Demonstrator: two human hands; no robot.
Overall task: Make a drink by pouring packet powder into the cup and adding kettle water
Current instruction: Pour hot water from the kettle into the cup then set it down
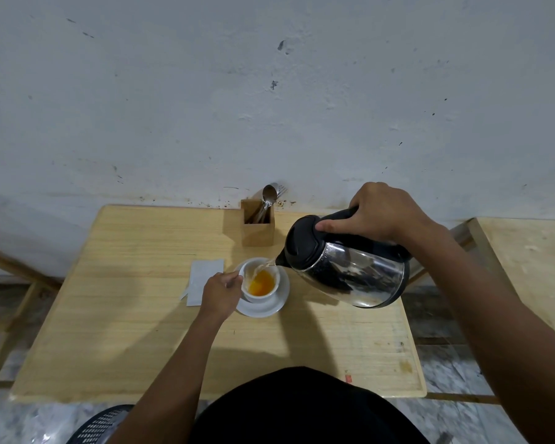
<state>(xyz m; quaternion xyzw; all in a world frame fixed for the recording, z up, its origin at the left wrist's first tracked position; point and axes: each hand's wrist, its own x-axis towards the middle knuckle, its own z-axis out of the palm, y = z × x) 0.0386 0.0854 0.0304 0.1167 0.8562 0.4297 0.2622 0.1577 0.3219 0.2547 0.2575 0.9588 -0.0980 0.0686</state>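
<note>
A white cup (pixel 277 275) stands on a white saucer (pixel 281 302) in the middle of the wooden table (pixel 135 315). Orange liquid fills the bottom of the cup. My right hand (pixel 382 214) grips the black handle of a steel kettle (pixel 353 270), which is tilted left with its spout over the cup's rim. A thin stream of water runs from the spout into the cup. My left hand (pixel 220 294) pinches the cup's handle on its left side. An opened white packet (pixel 202 277) lies flat just left of the cup, partly under my left hand.
A wooden holder (pixel 258 230) with spoons and forks stands behind the cup near the wall. A second wooden table (pixel 532 267) is to the right. A dark plastic basket (pixel 100 424) shows at the bottom left on the floor.
</note>
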